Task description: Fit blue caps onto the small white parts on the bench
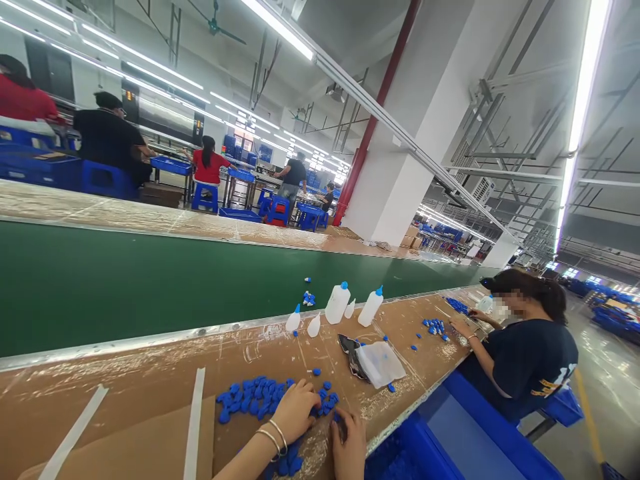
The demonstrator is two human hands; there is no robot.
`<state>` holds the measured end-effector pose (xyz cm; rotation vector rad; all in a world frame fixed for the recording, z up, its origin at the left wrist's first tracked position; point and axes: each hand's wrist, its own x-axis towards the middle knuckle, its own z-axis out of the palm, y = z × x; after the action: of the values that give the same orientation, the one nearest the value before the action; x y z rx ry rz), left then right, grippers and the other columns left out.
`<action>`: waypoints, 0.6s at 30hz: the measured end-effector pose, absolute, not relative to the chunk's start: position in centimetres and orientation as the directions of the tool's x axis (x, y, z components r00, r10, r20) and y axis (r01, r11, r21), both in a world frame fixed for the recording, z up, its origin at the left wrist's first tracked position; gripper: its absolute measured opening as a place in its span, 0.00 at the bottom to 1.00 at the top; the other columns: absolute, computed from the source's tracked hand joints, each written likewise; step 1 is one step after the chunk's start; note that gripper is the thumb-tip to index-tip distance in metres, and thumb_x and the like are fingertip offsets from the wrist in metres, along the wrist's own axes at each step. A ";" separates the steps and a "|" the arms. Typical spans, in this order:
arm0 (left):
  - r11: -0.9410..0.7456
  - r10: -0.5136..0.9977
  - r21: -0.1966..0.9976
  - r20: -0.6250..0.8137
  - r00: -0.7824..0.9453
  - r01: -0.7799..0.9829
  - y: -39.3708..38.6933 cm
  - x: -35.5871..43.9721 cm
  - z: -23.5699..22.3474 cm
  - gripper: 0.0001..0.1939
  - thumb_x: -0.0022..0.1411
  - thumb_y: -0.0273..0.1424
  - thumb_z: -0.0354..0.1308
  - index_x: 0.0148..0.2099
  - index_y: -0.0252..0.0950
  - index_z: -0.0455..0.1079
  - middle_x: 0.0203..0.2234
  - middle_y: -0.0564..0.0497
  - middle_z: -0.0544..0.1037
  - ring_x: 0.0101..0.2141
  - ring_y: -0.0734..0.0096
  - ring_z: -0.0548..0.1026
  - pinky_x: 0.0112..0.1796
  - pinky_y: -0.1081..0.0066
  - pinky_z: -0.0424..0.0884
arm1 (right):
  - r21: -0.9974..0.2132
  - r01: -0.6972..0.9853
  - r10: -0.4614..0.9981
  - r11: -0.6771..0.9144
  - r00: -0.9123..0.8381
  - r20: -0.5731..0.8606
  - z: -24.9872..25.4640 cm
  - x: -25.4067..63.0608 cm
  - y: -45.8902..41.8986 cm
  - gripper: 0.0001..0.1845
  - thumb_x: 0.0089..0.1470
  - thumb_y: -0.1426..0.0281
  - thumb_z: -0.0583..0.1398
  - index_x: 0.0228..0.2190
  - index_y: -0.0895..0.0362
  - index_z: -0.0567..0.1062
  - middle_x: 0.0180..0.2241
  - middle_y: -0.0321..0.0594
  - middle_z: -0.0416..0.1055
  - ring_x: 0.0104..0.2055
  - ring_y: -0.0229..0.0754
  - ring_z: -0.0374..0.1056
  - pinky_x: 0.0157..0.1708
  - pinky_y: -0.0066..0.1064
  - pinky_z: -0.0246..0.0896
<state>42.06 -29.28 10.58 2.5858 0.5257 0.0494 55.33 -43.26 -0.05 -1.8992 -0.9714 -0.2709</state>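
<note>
My left hand (296, 405), with two bracelets (273, 440) at its wrist, reaches over a spread of small blue plastic pieces (255, 395) on the brown tabletop. Its fingers curl down among them, and whatever lies under the fingertips is hidden. Close by on the right, my right hand (350, 440) has its fingers bent and drawn in near the thumb. Anything in that grip is too small or too covered to name. More blue pieces (327, 402) lie between and just beyond the two hands, and others (290, 460) lie below the left wrist.
White bottles with blue tips (338, 303) stand by the green conveyor belt (125, 287). A translucent plastic bag (381, 363) lies ahead of my hands. Cardboard (150, 440) with white tape is at left, a blue bin (395, 453) below the table edge. A co-worker (530, 347) sits at right.
</note>
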 end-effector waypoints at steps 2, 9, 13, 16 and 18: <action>-0.804 0.372 0.479 -0.055 0.926 0.352 -29.5 42.2 10.2 0.08 0.63 0.32 0.60 0.44 0.34 0.73 0.46 0.47 0.76 0.51 0.58 0.71 0.52 0.52 0.67 | -0.643 0.732 0.541 -0.225 0.643 0.542 -0.3 55.5 -43.4 0.12 0.51 0.62 0.60 0.32 0.52 0.82 0.34 0.43 0.79 0.37 0.50 0.75 0.37 0.36 0.71; -0.817 0.334 0.466 -0.099 0.937 0.340 -28.8 41.8 10.1 0.08 0.67 0.32 0.57 0.40 0.34 0.73 0.40 0.48 0.78 0.46 0.62 0.75 0.51 0.53 0.69 | -0.647 0.707 0.476 -0.286 0.691 0.544 -0.9 53.7 -43.7 0.29 0.62 0.51 0.48 0.29 0.55 0.80 0.31 0.47 0.78 0.34 0.51 0.74 0.36 0.38 0.69; -0.787 0.315 0.500 -0.179 0.932 0.362 -27.9 41.4 9.6 0.08 0.65 0.34 0.59 0.39 0.33 0.73 0.38 0.50 0.79 0.41 0.64 0.77 0.45 0.58 0.74 | -0.639 0.701 0.470 -0.316 0.701 0.537 -1.1 52.4 -43.6 0.27 0.59 0.50 0.52 0.22 0.53 0.79 0.27 0.45 0.76 0.32 0.50 0.73 0.34 0.38 0.68; -0.770 0.305 0.526 -0.193 0.933 0.360 -27.5 41.6 9.3 0.09 0.64 0.35 0.60 0.39 0.33 0.73 0.38 0.50 0.78 0.40 0.65 0.77 0.44 0.59 0.74 | -0.636 0.698 0.474 -0.330 0.705 0.528 -1.3 51.7 -43.5 0.26 0.59 0.52 0.52 0.23 0.52 0.81 0.27 0.43 0.78 0.30 0.49 0.73 0.31 0.36 0.67; -0.765 0.300 0.539 -0.185 0.936 0.352 -27.6 42.0 9.3 0.09 0.64 0.35 0.61 0.39 0.33 0.73 0.37 0.50 0.78 0.39 0.65 0.77 0.42 0.60 0.74 | -0.628 0.699 0.466 -0.344 0.707 0.532 -1.4 51.4 -43.4 0.26 0.59 0.52 0.52 0.23 0.51 0.81 0.27 0.43 0.79 0.29 0.49 0.73 0.30 0.37 0.66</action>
<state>42.04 -27.63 9.28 2.4975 0.4627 -0.1167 51.36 -43.43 -1.41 -2.0047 -0.8912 -0.3232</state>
